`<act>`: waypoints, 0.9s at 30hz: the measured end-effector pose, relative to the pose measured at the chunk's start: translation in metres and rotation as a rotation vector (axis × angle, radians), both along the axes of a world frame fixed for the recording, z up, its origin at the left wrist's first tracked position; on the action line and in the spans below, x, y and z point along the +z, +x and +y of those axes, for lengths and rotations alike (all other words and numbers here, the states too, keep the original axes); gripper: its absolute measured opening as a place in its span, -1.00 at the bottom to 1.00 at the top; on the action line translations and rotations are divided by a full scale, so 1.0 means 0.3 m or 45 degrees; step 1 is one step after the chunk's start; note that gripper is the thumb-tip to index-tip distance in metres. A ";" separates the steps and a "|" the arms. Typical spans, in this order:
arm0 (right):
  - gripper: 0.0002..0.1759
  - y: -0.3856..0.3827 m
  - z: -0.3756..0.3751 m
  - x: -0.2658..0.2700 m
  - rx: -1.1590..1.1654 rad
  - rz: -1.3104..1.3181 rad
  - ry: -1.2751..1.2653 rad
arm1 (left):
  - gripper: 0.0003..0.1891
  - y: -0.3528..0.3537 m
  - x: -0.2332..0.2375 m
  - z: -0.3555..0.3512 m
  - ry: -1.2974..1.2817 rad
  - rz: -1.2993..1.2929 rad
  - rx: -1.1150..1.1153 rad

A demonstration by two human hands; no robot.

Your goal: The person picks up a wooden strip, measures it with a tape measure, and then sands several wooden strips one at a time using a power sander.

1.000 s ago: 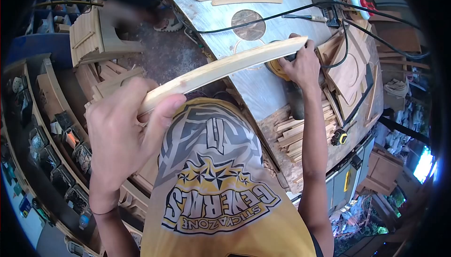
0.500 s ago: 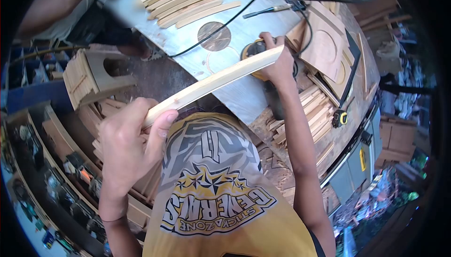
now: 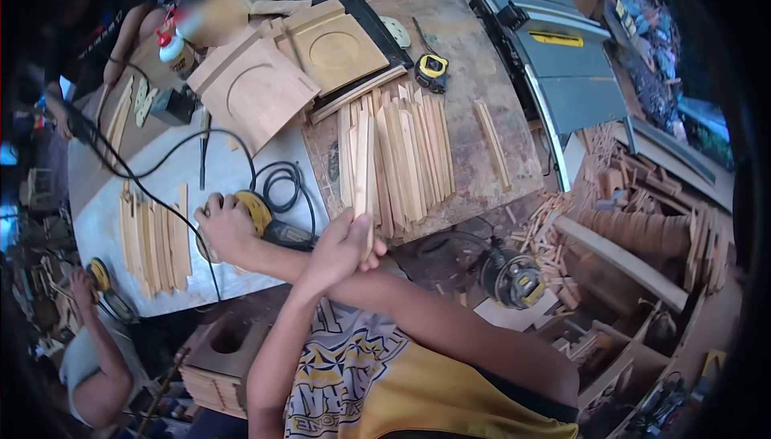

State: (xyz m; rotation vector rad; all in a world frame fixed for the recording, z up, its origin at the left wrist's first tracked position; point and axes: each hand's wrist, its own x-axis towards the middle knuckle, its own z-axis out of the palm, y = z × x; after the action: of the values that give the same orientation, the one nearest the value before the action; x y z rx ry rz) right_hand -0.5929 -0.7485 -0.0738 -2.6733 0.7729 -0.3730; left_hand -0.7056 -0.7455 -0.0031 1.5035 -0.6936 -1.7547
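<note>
My left hand (image 3: 345, 246) is closed around the lower end of a pale wooden strip (image 3: 364, 167), which points away from me above a stack of similar strips (image 3: 414, 158). My right arm crosses beneath my left. At its end, my right hand (image 3: 228, 228) curls over the head of a yellow-and-black sander (image 3: 257, 212) on the pale metal-topped table (image 3: 241, 282). The sander's dark body and coiled cord lie just right of that hand. Another row of wooden strips (image 3: 154, 238) lies left of the sander.
Routed wooden panels (image 3: 265, 85) and a tape measure (image 3: 431, 73) are on the bench ahead. A table saw (image 3: 554, 53) stands at right, and a circular saw (image 3: 514, 278) below. At left, a person's hand (image 3: 80, 288) is at another sander; a second person stands farther back.
The view has swung right. My left hand has carried the wooden strip across to the stack of strips, over my right arm. My right hand stays on the sander.
</note>
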 end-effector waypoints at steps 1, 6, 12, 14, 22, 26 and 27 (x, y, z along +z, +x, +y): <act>-0.69 -0.010 -0.005 0.002 -0.007 0.006 0.015 | -0.62 -0.016 -0.026 -0.061 0.008 -0.027 -0.022; -0.70 -0.002 -0.029 -0.011 -0.048 0.015 0.029 | -0.56 -0.010 -0.147 -0.190 0.040 -0.618 -0.331; -0.71 -0.009 -0.004 -0.022 0.023 -0.130 -0.073 | -0.74 0.116 0.107 0.090 -0.590 -0.950 0.101; -0.45 0.001 0.000 0.059 0.056 0.132 0.109 | -0.82 0.261 0.155 0.246 -0.749 -1.049 0.544; -0.30 0.005 -0.003 0.125 0.046 0.235 0.143 | -0.74 0.982 -0.331 0.617 -0.155 -2.104 0.584; -0.28 0.008 0.021 0.113 -0.068 0.215 0.108 | -0.59 0.975 -0.496 0.618 -0.239 -2.274 0.552; -0.29 0.008 0.025 0.110 -0.088 0.197 0.110 | -0.60 0.976 -0.514 0.631 -0.278 -2.227 0.587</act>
State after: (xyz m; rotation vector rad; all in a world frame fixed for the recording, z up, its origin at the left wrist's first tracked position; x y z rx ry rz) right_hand -0.5906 -0.7410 -0.0409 -2.6221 0.9077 -0.1461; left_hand -0.4126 -0.5562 -0.1572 2.4865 -1.0672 0.3392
